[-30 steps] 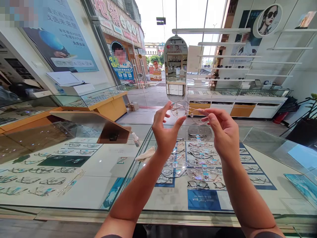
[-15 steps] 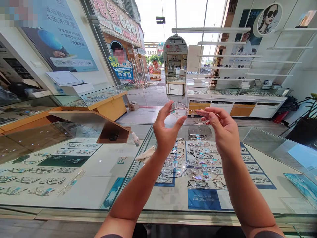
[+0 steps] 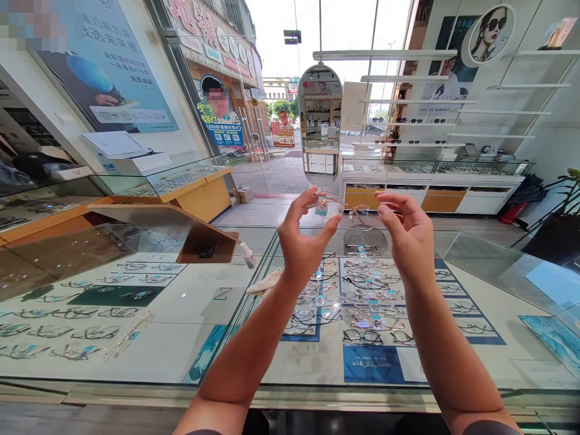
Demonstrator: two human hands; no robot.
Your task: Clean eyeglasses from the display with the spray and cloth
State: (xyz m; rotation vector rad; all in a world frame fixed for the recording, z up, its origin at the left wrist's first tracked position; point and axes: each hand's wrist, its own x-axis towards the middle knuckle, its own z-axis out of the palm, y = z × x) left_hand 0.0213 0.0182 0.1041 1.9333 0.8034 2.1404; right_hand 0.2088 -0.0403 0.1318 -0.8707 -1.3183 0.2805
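A pair of thin-rimmed eyeglasses (image 3: 334,208) is held up in front of me, above the glass counter, with a small blue-green sticker on one lens. My left hand (image 3: 303,244) pinches the left rim between thumb and fingers. At the other side, the curled fingers and thumb of my right hand (image 3: 411,232) are at the outer end of the frame, by the temple arm; the exact contact there is hard to see. Under my hands, rows of eyeglass frames (image 3: 362,283) lie inside the glass display case (image 3: 308,368).
A small white bottle (image 3: 248,255) and a pale cloth (image 3: 266,283) rest on the counter left of my arm. Beside them stands a tilted brown wooden board (image 3: 211,238). Farther off are an oval mirror (image 3: 321,127) and wall shelves (image 3: 421,101).
The glasses have turned slightly, so the stickered lens shows more. My right hand's fingers have shifted off the front of the frame to its outer end. My left hand stays on its rim.
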